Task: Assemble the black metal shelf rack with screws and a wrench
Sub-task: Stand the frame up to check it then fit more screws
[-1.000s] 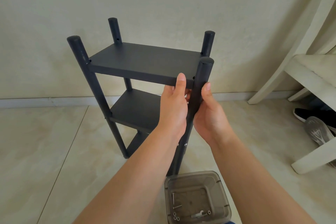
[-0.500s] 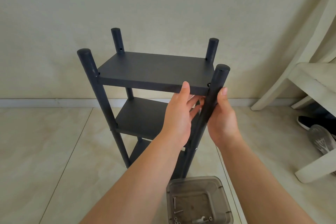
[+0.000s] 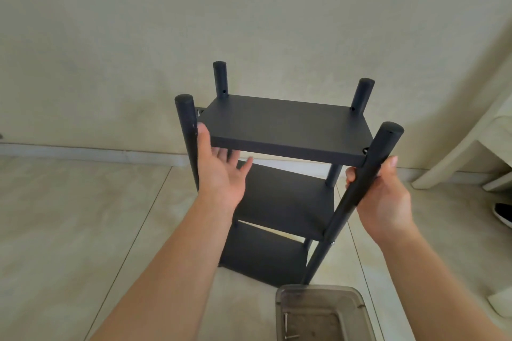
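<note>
The black shelf rack (image 3: 285, 130) is seen standing upright on the tiled floor (image 3: 69, 216) near the wall, its three shelves stacked between four round posts. The near right post (image 3: 368, 174) is gripped just below the top shelf by the right hand (image 3: 379, 196), fingers and thumb curled round it, while the left hand (image 3: 221, 171) is held with its fingers loosely spread, palm turned up beneath the top shelf's front edge and thumb laid against the near left post (image 3: 188, 130). A translucent plastic container (image 3: 321, 313) with a few screws (image 3: 291, 336) inside is placed on the floor just in front of the rack.
</note>
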